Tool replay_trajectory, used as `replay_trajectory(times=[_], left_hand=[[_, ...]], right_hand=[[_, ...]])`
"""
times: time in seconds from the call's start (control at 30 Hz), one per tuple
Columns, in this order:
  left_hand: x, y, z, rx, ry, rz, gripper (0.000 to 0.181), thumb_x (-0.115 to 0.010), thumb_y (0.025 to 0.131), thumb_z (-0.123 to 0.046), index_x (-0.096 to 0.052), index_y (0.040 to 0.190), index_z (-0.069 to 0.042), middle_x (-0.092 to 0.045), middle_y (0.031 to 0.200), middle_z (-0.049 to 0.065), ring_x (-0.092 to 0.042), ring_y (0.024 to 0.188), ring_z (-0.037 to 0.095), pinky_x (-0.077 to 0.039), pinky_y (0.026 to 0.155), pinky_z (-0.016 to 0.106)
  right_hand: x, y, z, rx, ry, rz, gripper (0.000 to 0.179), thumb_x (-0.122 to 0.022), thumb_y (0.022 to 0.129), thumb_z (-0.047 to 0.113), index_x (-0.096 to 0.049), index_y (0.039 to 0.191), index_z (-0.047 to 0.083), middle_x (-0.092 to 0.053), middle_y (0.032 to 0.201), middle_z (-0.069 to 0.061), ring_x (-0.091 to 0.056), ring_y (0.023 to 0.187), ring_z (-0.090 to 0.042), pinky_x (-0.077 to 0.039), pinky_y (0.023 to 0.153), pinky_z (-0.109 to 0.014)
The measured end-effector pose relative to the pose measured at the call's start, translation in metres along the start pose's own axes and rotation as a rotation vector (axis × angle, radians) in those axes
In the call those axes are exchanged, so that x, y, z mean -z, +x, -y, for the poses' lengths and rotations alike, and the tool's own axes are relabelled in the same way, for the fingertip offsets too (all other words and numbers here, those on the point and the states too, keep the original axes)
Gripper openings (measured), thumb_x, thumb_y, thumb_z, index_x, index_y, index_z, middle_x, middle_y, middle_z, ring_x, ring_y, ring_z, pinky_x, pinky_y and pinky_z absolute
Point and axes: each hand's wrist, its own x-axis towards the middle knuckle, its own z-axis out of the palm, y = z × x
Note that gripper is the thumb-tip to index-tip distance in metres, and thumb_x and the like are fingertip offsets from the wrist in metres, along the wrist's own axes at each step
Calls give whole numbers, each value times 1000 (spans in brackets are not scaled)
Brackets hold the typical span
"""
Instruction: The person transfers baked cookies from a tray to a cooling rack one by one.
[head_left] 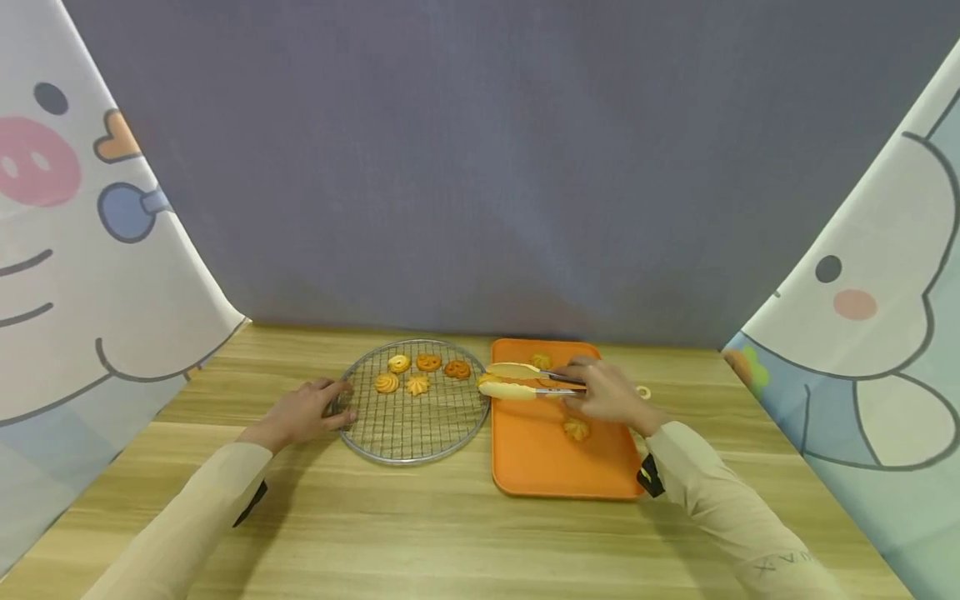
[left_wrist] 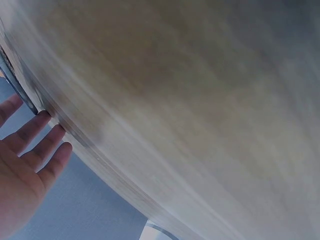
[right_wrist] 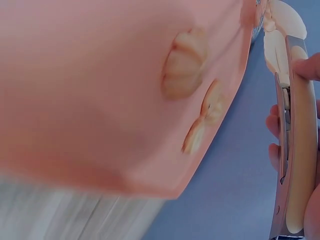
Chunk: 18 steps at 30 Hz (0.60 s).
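Observation:
My left hand (head_left: 303,412) rests at the left rim of the round wire cooling rack (head_left: 411,461), its fingers loosely extended and touching the edge. Several cookies (head_left: 417,384), some swirled and some pretzel-shaped, lie on the rack's far half. My right hand (head_left: 606,392) grips metal tongs (head_left: 513,390) with cream-coloured tips. Between those tips is a cookie (right_wrist: 269,21), held over the gap where rack and tray meet. Beneath the tongs lies an orange tray (head_left: 558,471), bearing a swirled cookie (head_left: 576,429) and another cookie (head_left: 542,361) near its far end.
A wood-grain table (head_left: 405,533) carries everything. Behind it stands a grey-blue partition (head_left: 480,167). Cartoon-printed cloths (head_left: 855,367) flank both sides. The tray's near edge is nearer to me than the rack's.

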Motion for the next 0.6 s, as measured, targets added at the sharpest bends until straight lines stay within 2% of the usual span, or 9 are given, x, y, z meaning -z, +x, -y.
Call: replay_trajectory(times=[0.3,0.5,0.6], left_hand=[[-1,1,1,-2,-3,6,56,-61,84,-45,-53,124,-5,-55,117,25,-54,101,46,-47,77,57],[1,2,0,0,-6,12,57,-60,84,-45,-53,124,-5,-55,118,25,-54,102,46,-46,78,58],[1,1,0,5,-5,19,57,-60,85,-45,-53,125,-5,-54,119,26,-54,102,46,-46,78,58]], right_hand=[[-16,24,14,8,17,61,39,-71,77,22,-65,114,9,-63,95,-4,-49,66,-8,-38,53,-21],[-22,36,23,-11,10,93,39,-67,79,24,-64,115,10,-64,107,-9,-60,79,-18,-47,61,-30],[-26,40,25,-13,-1,109,39,-66,80,25,-64,116,10,-64,106,-8,-60,79,-18,-48,60,-30]])
